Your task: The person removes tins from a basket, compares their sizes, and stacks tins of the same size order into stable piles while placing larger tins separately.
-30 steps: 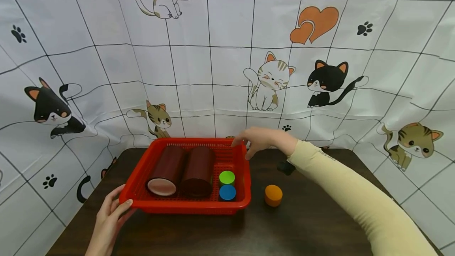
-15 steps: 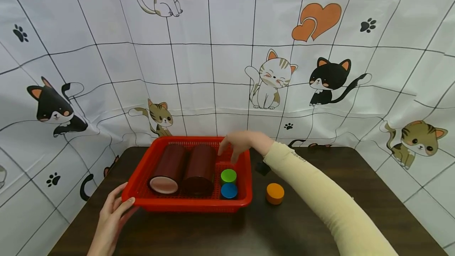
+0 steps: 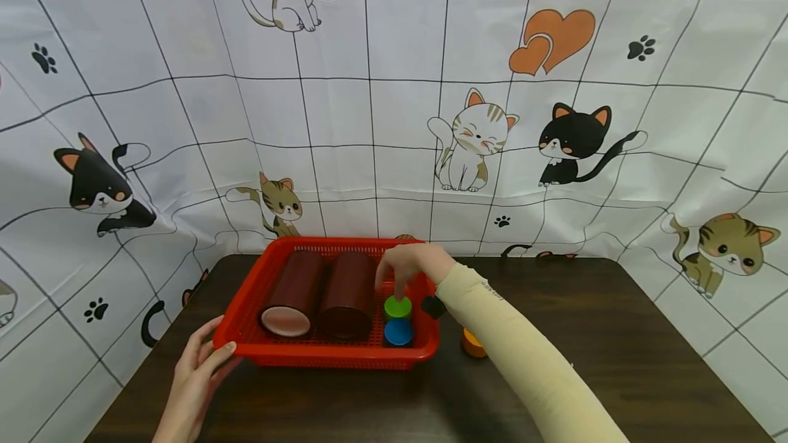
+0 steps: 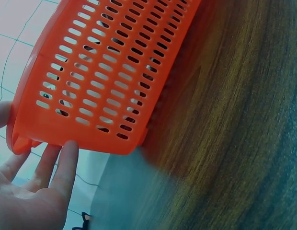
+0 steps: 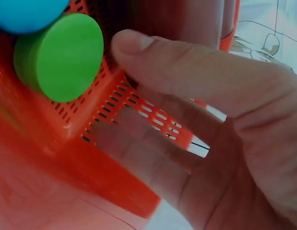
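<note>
A red perforated plastic basket (image 3: pixel 320 355) stands on the table. My left hand (image 3: pixel 192 378) grips its near left corner, thumb over the rim and fingers against the outer wall (image 4: pixel 105 86). Inside lie two large dark brown cylinders (image 3: pixel 349 289), side by side; the left one shows a pale pink end. On the right side of the basket a green round block (image 3: pixel 398 308) sits behind a blue round block (image 3: pixel 398 332). My right hand (image 3: pixel 408 264) is over the basket with its fingers apart. Its thumb (image 5: pixel 134 43) is close beside the green block, and nothing is held.
An orange round block (image 3: pixel 473 344) stands on the dark wooden table (image 3: pixel 585 333), right of the basket, partly hidden by the right sleeve (image 3: pixel 505 340). A white sheet (image 3: pixel 394 108) with printed cats and grid lines hangs behind the table and along both sides.
My right hand has moved left and down, from the basket's back right corner to just over the green block. My left hand keeps its grip on the basket, which stays in place.
</note>
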`<state>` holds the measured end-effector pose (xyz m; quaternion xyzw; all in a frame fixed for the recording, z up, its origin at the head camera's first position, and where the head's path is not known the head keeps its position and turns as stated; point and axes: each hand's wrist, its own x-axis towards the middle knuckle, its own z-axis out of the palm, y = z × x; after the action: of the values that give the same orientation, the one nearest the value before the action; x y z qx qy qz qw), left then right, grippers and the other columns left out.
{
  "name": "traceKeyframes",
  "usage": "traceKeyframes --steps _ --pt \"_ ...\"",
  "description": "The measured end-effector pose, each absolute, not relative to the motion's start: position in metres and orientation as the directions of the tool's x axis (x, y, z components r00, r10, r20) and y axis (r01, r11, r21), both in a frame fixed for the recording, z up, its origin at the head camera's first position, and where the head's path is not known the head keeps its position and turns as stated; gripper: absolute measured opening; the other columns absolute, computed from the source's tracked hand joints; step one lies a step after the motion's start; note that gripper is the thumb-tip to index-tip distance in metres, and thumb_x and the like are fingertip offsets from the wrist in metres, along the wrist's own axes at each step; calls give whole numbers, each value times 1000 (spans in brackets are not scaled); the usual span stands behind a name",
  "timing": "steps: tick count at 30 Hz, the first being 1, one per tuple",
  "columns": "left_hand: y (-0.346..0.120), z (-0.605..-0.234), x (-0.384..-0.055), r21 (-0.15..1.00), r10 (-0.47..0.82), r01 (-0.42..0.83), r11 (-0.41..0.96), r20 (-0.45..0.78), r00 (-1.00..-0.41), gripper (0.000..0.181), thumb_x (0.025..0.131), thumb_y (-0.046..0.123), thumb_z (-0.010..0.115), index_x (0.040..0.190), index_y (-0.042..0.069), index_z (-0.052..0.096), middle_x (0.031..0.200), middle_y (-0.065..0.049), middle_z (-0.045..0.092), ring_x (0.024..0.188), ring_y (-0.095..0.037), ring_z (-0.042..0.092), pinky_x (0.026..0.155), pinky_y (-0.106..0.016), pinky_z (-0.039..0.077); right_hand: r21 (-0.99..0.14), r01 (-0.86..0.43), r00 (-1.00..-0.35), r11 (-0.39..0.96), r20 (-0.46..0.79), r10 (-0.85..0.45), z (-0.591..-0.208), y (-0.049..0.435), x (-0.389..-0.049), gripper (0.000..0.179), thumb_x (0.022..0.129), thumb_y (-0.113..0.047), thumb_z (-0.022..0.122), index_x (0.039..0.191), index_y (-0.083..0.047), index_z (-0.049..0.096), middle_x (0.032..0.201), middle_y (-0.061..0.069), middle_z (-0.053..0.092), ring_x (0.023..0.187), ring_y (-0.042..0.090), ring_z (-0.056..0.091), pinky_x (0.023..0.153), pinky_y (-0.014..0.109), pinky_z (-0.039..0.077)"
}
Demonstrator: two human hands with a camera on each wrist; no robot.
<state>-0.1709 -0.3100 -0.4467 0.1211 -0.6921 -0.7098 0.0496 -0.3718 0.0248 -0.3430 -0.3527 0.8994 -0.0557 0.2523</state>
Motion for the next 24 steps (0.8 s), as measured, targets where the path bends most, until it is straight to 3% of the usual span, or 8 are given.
traceKeyframes --steps 11,18,24 --pt "-309 -445 -171 995 -244 -81 -49 -91 -965 64 99 27 62 152 26 27 108 23 59 98 7 62 85 -16 57 -347 -538 -583 768 -505 -637 -359 19 -375 38 84 -4 76 118 -22 73 134 9 60 100 22 66 92 42 60" --pt "-308 -446 -170 995 -246 -82 -55 -93 -965 64 99 27 62 152 26 27 109 22 59 99 7 62 85 -16 57 -320 -510 -591 799 -545 -595 -365 19 -375 37 85 -5 75 115 -27 74 137 2 58 97 20 67 88 38 61" --pt "-307 -447 -169 995 -249 -76 -58 -89 -964 63 99 26 61 152 26 27 110 22 59 99 7 62 84 -16 57 -312 -520 -581 795 -554 -597 -371 18 -372 39 85 -5 75 117 -27 73 140 2 56 114 18 59 85 31 61"
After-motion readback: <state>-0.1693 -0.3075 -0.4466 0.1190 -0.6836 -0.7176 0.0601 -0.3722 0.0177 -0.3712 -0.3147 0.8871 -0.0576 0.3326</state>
